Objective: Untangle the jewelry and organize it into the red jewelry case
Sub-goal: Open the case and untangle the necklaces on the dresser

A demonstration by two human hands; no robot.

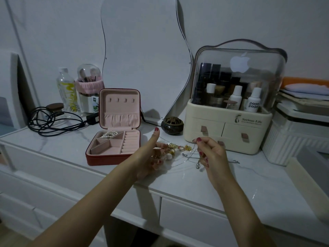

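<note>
The red jewelry case (pixel 99 160) lies open on the white dresser, pink inside, its lid upright. A pearl piece (pixel 109 134) fills its back left compartment. Just right of the case sits a tangled heap of gold and pearl jewelry (pixel 175 148). My left hand (pixel 151 155) is over the heap's left side, thumb up, its fingers curled into the pieces. My right hand (pixel 209 152) is raised to the right of the heap and pinches a thin silver chain (pixel 188 158) between thumb and forefinger. A small pendant (pixel 198 165) dangles below that hand.
A cream cosmetics organizer (pixel 226 138) with a clear dome stands close behind my right hand. A dark round incense pot (pixel 172 125) sits behind the heap. Black cables (pixel 51 122), a bottle (pixel 66 90) and a brush holder (pixel 89 86) are at the back left. A mirror (pixel 142 56) leans on the wall.
</note>
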